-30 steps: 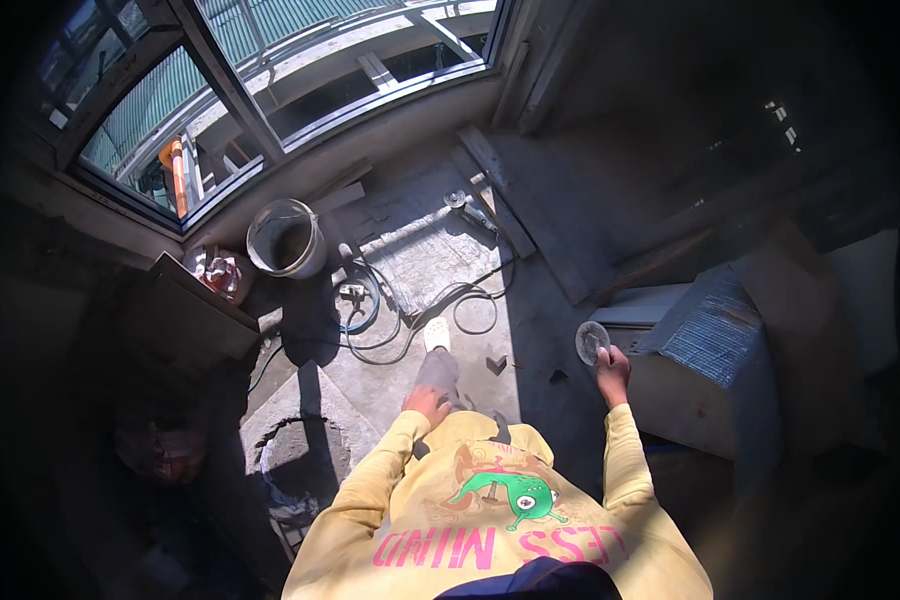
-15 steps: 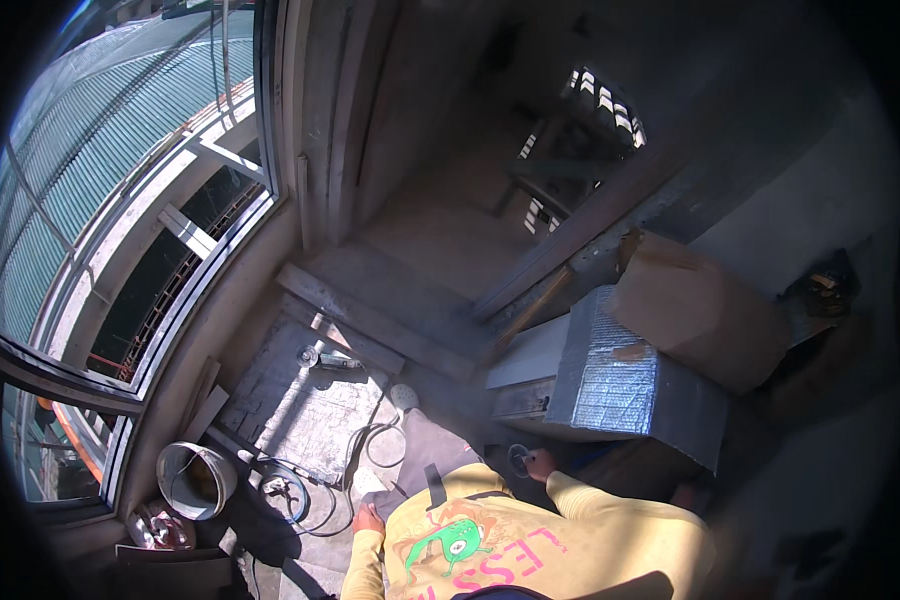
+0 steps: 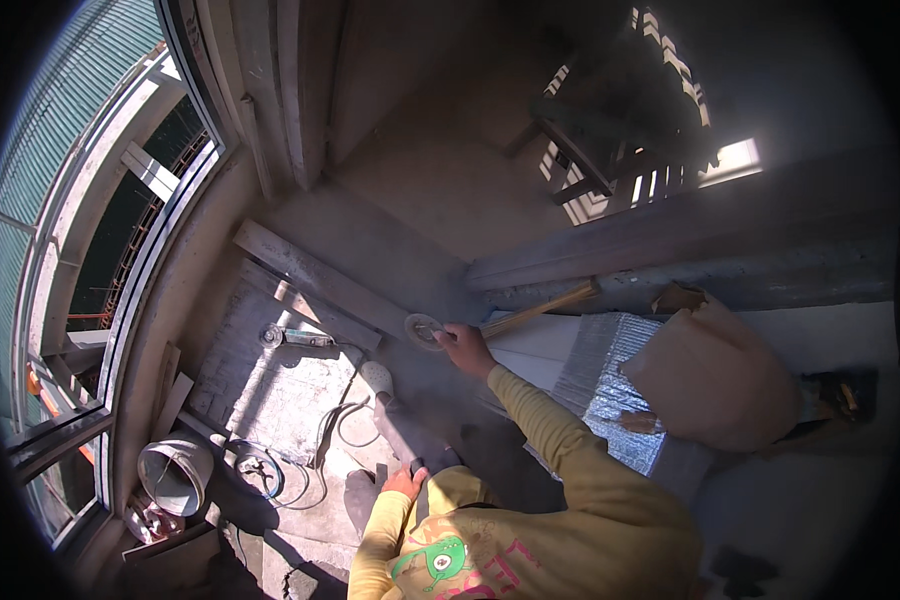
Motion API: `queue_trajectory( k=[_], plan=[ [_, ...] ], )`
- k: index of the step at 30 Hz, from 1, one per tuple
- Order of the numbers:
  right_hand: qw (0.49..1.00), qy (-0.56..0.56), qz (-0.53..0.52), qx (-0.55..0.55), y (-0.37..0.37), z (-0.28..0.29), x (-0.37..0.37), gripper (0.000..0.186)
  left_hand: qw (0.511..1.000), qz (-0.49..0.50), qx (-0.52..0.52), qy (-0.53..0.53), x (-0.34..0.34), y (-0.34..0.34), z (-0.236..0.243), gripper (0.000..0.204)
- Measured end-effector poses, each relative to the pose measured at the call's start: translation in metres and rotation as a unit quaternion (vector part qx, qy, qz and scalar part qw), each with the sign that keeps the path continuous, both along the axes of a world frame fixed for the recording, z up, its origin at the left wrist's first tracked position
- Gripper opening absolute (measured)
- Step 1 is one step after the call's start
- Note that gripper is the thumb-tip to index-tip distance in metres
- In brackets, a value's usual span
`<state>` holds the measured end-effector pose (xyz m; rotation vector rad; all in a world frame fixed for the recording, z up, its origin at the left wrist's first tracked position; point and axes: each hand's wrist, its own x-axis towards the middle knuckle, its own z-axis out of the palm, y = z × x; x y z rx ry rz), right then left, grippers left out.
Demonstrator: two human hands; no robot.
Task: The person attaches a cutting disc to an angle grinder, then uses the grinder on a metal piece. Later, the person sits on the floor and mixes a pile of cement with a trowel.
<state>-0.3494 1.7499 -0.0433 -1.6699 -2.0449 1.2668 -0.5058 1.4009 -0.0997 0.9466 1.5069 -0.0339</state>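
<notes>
My right hand [image 3: 464, 350] reaches forward over the floor, closed on the rim of a small round, see-through plastic cup [image 3: 425, 333]. Whether anything is inside the cup I cannot make out. My left hand [image 3: 406, 482] lies on my bent leg near the knee, fingers stretched over the dark trouser cloth. Ahead and to the left, an angle grinder [image 3: 308, 338] with a round disc rests on a pale, dusty slab [image 3: 250, 380]. Its cord loops across the floor beside my light shoe [image 3: 376, 378].
A white bucket [image 3: 175, 475] stands at the left beneath the window frame [image 3: 120, 340]. Long planks [image 3: 315, 285] border the slab's far side. To the right are a foil-covered sheet [image 3: 620, 380], brown paper [image 3: 715, 370] and thin wooden strips [image 3: 550, 308]. Dust hangs in the air.
My right hand has swung forward and left with the plastic cup, from beside my body to out over the floor. My left hand stays on my leg. The view has turned right.
</notes>
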Motion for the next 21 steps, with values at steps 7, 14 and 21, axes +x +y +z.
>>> queue_trajectory(
  k=[7,14,21],
  plan=[
    [0.958,-0.243,0.011,-0.155,-0.052,-0.067,0.106,0.035,0.974,0.114,0.111,-0.161,-0.005,0.052,0.042,0.043],
    [0.951,-0.267,-0.029,-0.151,-0.093,-0.076,0.179,0.036,0.962,0.115,0.002,-0.249,-0.008,0.067,0.053,0.045],
    [0.988,-0.121,-0.088,-0.043,-0.039,-0.057,0.114,0.034,0.982,-0.076,0.074,-0.157,-0.012,0.105,0.039,0.05]
  ],
)
